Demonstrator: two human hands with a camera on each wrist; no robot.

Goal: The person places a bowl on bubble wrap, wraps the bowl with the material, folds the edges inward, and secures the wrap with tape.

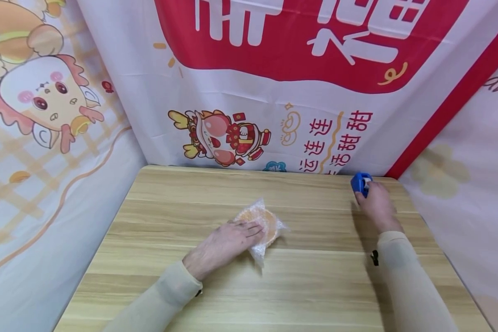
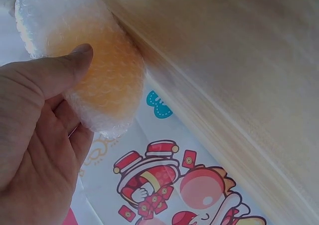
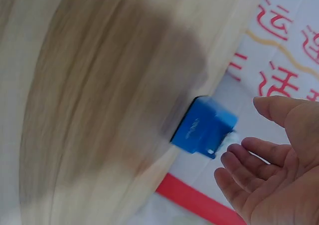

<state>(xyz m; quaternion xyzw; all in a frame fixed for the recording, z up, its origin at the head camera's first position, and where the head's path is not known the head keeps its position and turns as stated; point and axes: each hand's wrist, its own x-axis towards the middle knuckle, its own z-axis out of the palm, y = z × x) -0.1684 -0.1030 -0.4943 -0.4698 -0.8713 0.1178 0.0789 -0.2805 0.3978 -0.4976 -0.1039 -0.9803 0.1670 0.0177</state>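
By the left hand (image 1: 232, 240), the bubble-wrapped package (image 1: 269, 226) is pinched between thumb and fingers, well in from the far edge of the table (image 1: 157, 240), while the right hand (image 1: 379, 205) is held, thumb and fingers apart, at the blue tape dispenser (image 1: 358, 183) near the far right corner! The wrap is best kept snug, the dispenser best grasped by its body; one package, one dispenser are counted.

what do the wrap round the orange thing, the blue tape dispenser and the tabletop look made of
Wrap: clear, glossy plastic film, judging by its small bubbles.
Blue tape dispenser: probably hard plastic, smooth and evenly coloured.
Tabletop: low-sheen wood or wood-look laminate; the grain bands fit either.
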